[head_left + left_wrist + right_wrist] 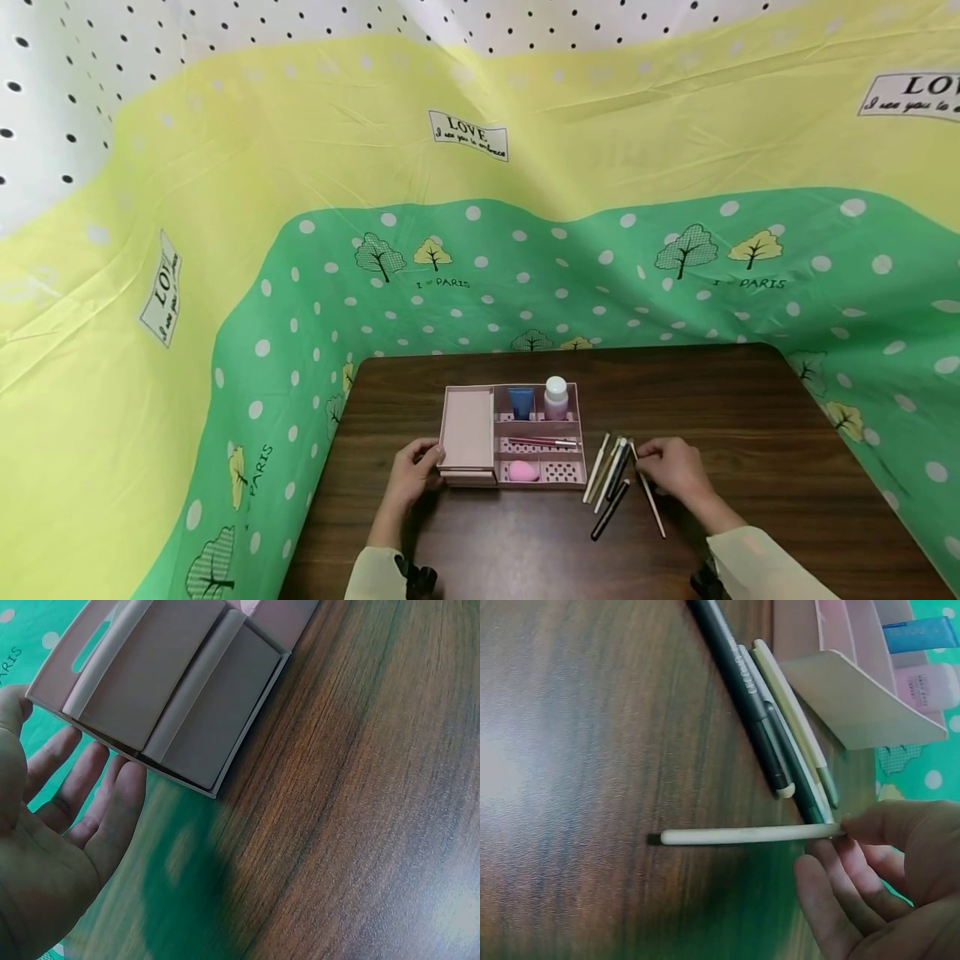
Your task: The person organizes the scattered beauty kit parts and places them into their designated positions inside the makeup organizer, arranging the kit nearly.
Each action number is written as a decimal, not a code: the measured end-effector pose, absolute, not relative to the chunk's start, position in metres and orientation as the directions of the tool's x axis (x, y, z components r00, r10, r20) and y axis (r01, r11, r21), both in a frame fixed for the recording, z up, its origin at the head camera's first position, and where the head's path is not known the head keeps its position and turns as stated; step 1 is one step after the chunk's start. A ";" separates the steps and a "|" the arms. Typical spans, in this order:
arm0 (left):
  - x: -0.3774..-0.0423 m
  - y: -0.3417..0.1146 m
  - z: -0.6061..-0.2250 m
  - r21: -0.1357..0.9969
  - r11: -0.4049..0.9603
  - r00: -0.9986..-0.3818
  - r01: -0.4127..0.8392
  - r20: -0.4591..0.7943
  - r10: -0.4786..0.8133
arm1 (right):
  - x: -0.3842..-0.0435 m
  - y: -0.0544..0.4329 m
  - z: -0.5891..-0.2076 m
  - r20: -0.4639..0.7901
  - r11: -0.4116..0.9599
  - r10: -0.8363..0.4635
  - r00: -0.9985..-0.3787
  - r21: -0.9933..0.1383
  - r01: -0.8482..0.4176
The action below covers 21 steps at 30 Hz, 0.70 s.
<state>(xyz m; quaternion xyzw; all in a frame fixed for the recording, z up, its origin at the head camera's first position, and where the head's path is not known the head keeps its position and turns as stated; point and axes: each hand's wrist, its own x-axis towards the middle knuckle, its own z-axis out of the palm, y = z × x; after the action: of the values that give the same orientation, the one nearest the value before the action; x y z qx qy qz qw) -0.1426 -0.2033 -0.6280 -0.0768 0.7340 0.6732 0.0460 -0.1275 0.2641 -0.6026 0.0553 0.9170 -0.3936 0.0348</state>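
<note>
The organizer (494,433) is pale pink, the tube (521,404) blue, the table (675,392) wood-grained brown.

1. The place is a fabric-walled nook; whether it stands in a home, a studio or elsewhere cannot be told.
2. Printed cloth (525,187) hangs in folds behind and at the sides, banded white, yellow and green, with dots, trees and the words "LOVE" and "PARIS".
3. A dark wood-grain counter (705,396) stands just before it.
4. On top, a pink organizer (467,427) with a blue tube (521,403), white-capped bottle (556,402) and pink sponge (523,472) suggests a dressing table.
</note>
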 end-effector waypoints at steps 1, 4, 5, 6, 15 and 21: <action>-0.143 -0.203 -0.628 0.981 0.076 -0.983 -0.179 -0.176 -0.053 | -0.128 0.264 -0.602 -0.112 0.671 0.077 -0.991 -0.729 0.135; -0.143 -0.203 -0.629 0.980 0.068 -0.982 -0.185 -0.182 -0.058 | -0.129 0.263 -0.600 -0.125 0.636 0.079 -0.989 -0.758 0.146; -0.143 -0.203 -0.629 0.980 0.063 -0.981 -0.189 -0.186 -0.061 | -0.129 0.262 -0.599 -0.129 0.624 0.082 -0.988 -0.766 0.152; -0.143 -0.203 -0.629 0.980 0.070 -0.982 -0.184 -0.181 -0.058 | -0.129 0.262 -0.598 -0.132 0.615 0.083 -0.988 -0.773 0.156; -0.142 -0.203 -0.626 0.981 0.080 -0.984 -0.174 -0.170 -0.055 | -0.131 0.257 -0.582 -0.116 0.601 0.074 -0.991 -0.788 0.137; -0.141 -0.204 -0.620 0.980 0.080 -0.983 -0.181 -0.178 -0.046 | -0.136 0.252 -0.566 -0.074 0.626 0.048 -0.996 -0.775 0.088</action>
<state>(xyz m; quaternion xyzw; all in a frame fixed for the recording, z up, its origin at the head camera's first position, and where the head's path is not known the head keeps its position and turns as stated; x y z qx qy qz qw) -0.1408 -0.2042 -0.6202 -0.0774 0.7330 0.6739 0.0501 -0.1360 0.2521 -0.5660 0.0375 0.9014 -0.4306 0.0232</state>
